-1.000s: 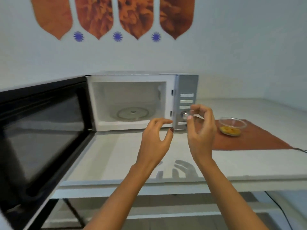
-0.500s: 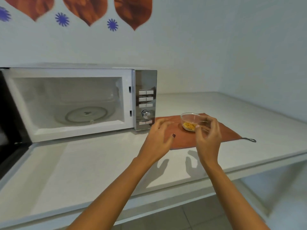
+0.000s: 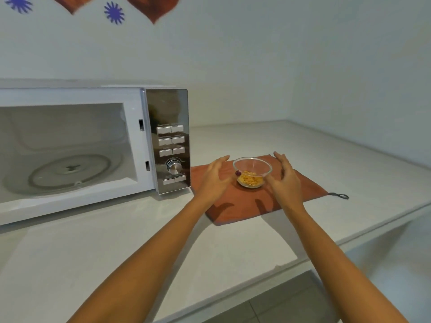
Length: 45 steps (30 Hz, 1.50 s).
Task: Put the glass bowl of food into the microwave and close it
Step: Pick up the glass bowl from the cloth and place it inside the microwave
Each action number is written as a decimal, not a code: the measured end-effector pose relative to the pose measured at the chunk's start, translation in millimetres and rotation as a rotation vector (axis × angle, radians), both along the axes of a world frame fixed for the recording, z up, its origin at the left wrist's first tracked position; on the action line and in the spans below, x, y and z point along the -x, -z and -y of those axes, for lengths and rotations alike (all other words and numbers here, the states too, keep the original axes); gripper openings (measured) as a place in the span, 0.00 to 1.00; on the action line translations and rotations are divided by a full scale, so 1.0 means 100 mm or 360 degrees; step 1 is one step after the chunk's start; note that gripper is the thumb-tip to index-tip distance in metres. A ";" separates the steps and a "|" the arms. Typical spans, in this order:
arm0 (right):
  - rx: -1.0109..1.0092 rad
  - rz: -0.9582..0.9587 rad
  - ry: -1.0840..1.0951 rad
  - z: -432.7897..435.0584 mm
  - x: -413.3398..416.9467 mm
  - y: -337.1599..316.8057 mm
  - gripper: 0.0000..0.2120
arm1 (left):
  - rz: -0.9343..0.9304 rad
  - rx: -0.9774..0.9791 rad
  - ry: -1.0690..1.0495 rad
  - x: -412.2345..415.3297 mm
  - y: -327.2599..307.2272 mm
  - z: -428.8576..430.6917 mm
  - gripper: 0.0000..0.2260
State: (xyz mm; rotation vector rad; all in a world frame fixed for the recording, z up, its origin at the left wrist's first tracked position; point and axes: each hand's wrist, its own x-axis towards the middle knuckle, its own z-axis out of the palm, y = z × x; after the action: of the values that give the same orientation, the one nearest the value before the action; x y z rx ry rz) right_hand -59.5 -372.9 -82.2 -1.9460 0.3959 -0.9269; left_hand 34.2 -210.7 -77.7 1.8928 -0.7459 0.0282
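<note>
- The glass bowl sits upright on a rust-orange cloth on the white counter, just to the right of the microwave. A small heap of yellow-orange food lies in its bottom, well below the rim.
- The left hand is cupped on the bowl's left side, fingers spread and curved toward the glass. Its thumb tip shows through the bowl wall, so it is at the glass or very near it; whether it presses I cannot tell.
- The right hand mirrors it on the right, fingers apart and curled inward, just beside the rim. Neither hand has closed on the bowl, and the bowl rests on the cloth, not lifted.
- The microwave cavity is open; the glass turntable inside is bare. The door itself is out of view to the left.
- The mirrored control panel, with its buttons and dial, stands between the cavity and the bowl.
- Progress, as I judge it: the door is open and the hands are set to take the bowl. Left to do: grasp, lift, carry it left past the panel onto the turntable, let go, and swing the door shut.
</note>
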 end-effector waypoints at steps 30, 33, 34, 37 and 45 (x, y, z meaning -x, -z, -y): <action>-0.0198 -0.0304 -0.0723 0.70 -0.48 0.29 0.40 | -0.0315 0.0176 0.0459 -0.46 0.33 0.60 0.35; -0.0208 -0.0296 -0.0722 0.69 -0.47 0.29 0.40 | -0.0318 0.0240 0.0466 -0.43 0.31 0.60 0.37; -0.0210 -0.0290 -0.0719 0.69 -0.47 0.29 0.40 | -0.0315 0.0257 0.0465 -0.42 0.31 0.59 0.38; -0.0208 -0.0271 -0.0719 0.66 -0.43 0.28 0.39 | -0.0332 0.0273 0.0453 -0.39 0.32 0.57 0.40; -0.0265 -0.0188 -0.0754 0.48 -0.29 0.21 0.37 | -0.0485 0.0294 0.0406 -0.25 0.33 0.44 0.44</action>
State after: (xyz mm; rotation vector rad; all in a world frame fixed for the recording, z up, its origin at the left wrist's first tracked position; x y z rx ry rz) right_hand -30.5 -421.0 -103.4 -1.8316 0.0654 -0.4594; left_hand 59.7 -254.9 -110.9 1.5702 -0.7405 -0.3339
